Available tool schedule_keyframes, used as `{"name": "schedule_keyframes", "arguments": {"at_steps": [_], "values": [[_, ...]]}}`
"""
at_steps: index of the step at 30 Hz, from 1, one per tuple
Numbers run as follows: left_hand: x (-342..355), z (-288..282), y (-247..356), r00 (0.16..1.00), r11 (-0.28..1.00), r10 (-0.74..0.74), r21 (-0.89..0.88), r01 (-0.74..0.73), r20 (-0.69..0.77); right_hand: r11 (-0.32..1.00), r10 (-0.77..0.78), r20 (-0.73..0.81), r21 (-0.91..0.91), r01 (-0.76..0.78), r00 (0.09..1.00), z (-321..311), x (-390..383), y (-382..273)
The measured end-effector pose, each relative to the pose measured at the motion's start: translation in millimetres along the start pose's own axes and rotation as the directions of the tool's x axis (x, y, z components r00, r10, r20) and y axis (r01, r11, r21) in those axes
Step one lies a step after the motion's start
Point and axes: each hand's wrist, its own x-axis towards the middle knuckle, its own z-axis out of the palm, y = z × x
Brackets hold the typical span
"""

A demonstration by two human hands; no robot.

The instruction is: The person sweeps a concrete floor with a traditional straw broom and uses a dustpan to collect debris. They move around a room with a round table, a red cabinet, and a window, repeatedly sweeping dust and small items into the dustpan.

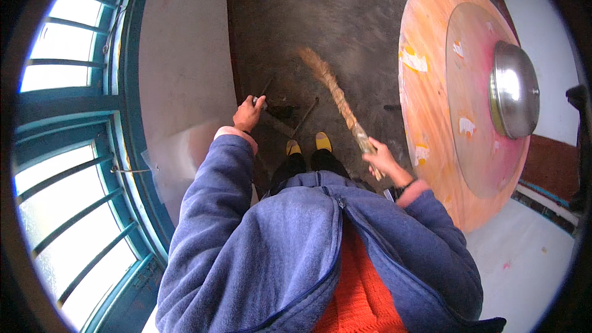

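My right hand [383, 161] is closed around the bound handle of a straw broom [342, 103]. The broom slants forward and left over the floor, its bristle end blurred. My left hand [248, 113] is closed on the handle of what looks like a dark dustpan [279, 126], held low beside the wall. Dark debris [283, 110] shows around the pan, though whether it lies inside is unclear. The pan's outline blends into the dark floor.
A round wooden table [425, 111] with a turntable [459, 148] and a metal pot [517, 89] stands to my right. On my left are a pale wall [182, 43] and blue-framed barred windows [68, 142]. My yellow-toed shoes [322, 141] rest on the grey floor [333, 12].
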Motion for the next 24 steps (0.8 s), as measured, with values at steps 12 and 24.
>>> {"name": "schedule_keyframes", "arguments": {"at_steps": [12, 24], "values": [[5, 5, -8, 0.997, 1.000, -0.031, 0.006, 0.031, 0.068, 0.719, -0.259, 0.031, -0.661, 0.214, 0.965, 27, 34, 18], [12, 17, -15, 0.997, 0.986, -0.034, 0.163, 0.022, 0.069, 0.976, 0.093, -0.208, 0.214, -0.048, 0.974, 46, -105, 129]]}}
